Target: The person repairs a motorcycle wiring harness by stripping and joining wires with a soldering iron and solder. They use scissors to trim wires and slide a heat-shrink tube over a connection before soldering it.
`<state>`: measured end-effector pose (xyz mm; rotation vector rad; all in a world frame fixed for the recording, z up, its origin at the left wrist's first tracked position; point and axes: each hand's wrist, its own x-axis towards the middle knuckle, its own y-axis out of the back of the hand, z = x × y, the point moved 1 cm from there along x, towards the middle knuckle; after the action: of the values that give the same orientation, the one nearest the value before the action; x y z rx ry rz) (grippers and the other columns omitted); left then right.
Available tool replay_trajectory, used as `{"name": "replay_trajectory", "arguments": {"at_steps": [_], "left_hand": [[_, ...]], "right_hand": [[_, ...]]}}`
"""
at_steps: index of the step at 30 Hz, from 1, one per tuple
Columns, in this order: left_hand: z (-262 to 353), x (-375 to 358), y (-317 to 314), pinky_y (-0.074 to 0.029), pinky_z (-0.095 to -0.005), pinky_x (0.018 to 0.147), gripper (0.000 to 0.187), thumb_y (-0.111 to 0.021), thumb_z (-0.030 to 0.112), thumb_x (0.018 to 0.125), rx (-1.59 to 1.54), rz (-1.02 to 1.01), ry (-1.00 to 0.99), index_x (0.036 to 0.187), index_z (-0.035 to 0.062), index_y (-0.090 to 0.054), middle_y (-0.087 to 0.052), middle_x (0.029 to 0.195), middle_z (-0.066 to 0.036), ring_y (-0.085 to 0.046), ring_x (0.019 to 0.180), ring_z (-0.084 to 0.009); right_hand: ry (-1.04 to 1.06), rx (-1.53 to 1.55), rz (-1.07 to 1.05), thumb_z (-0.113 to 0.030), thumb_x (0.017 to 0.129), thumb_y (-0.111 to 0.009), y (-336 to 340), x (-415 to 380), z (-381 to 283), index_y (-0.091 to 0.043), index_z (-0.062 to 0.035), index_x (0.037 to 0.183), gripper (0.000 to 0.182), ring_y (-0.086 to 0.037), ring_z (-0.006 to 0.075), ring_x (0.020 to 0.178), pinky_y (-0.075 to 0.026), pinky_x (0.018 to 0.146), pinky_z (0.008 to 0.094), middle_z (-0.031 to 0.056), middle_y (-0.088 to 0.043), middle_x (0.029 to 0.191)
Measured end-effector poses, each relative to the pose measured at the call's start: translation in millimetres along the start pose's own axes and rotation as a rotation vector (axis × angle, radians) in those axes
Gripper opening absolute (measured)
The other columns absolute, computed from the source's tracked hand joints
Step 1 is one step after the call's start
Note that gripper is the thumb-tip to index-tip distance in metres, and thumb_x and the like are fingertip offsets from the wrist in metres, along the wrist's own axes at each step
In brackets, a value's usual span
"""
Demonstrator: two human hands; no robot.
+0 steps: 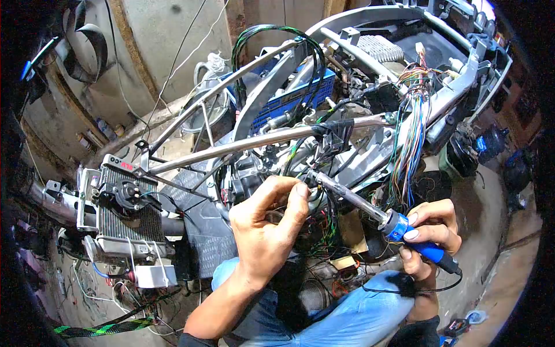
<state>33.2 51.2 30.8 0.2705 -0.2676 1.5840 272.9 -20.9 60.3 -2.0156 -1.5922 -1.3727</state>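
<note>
In my right hand [433, 231] is a soldering iron [358, 202] with a blue handle, its metal barrel pointing up and left. The iron's tip is among thin wires beside the steel frame tube [243, 146]. My left hand [266, 225] pinches thumb and forefinger together just left of that tip; I cannot tell what small thing is between them. Dark wires [328, 214] hang below the tip. A black cord [445, 288] runs from the iron's handle end, across the jeans.
A motorcycle frame [260, 110] spans the view, with a radiator [130, 214] at left. A bundle of coloured wires [413, 144] hangs at right. Behind the frame stand a blue crate [289, 101] and a bucket [205, 113]. A green-black sleeved cable [107, 328] lies lower left.
</note>
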Motion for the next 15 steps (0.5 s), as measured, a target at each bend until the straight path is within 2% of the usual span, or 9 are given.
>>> {"name": "replay_trajectory", "arguments": {"at_steps": [15], "left_hand": [[-1.1, 0.8, -0.2, -0.049, -0.0222, 0.067, 0.01, -0.069, 0.006, 0.09, 0.029, 0.0, -0.05, 0.094, -0.0026, -0.069, -0.068, 0.077, -0.003, -0.06, 0.071, -0.0047]], "right_hand": [[0.004, 0.013, 0.003, -0.027, 0.069, -0.08, 0.6, 0.4, 0.4, -0.076, -0.0144, 0.087, 0.023, -0.06, 0.0177, 0.076, -0.05, 0.067, 0.0287, 0.0089, -0.061, 0.09]]}}
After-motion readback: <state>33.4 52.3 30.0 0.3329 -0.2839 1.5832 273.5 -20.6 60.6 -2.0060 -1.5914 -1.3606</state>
